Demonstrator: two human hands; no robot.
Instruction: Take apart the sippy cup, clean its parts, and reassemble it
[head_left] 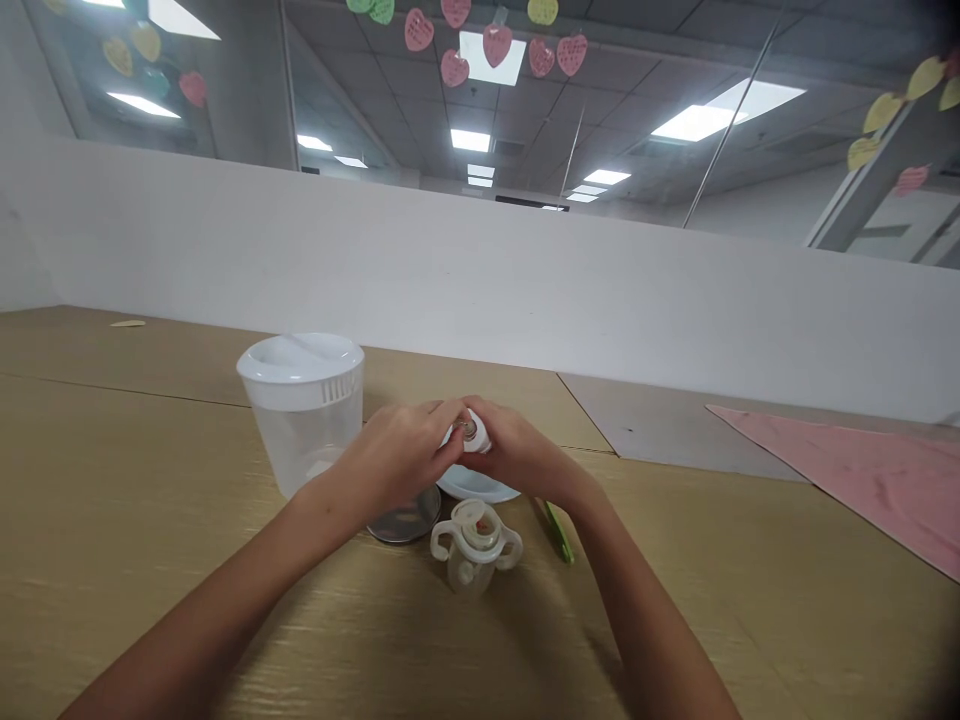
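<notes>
1. The left hand [401,445] has its fingers curled in, with the thumb and a finger pinching the shiny end of a small white thing [478,436].
2. The right hand [521,455] is bent around the right side of the same white thing and seems to hold it tight. The fingers hide most of it, so I cannot tell just what it is.
3. The white thing is up in the middle, above a pale round dish [480,488] on the bench [187,600].
4. Near the person stands a baby cup with two handles [465,572]. Its top looks open, and a bit of red shows inside. No hand touches it.
5. A grey round lid or dish [405,522] lies to the left of the cup, and a green stick [559,535] lies to the right.
6. Farther left stands a see-through plastic pitcher [300,430] with its white lid [292,360] on.
7. How far along? I think the job is partway. The pitcher's lid is on, but the white thing is not set down yet and the cup is not closed.
</notes>
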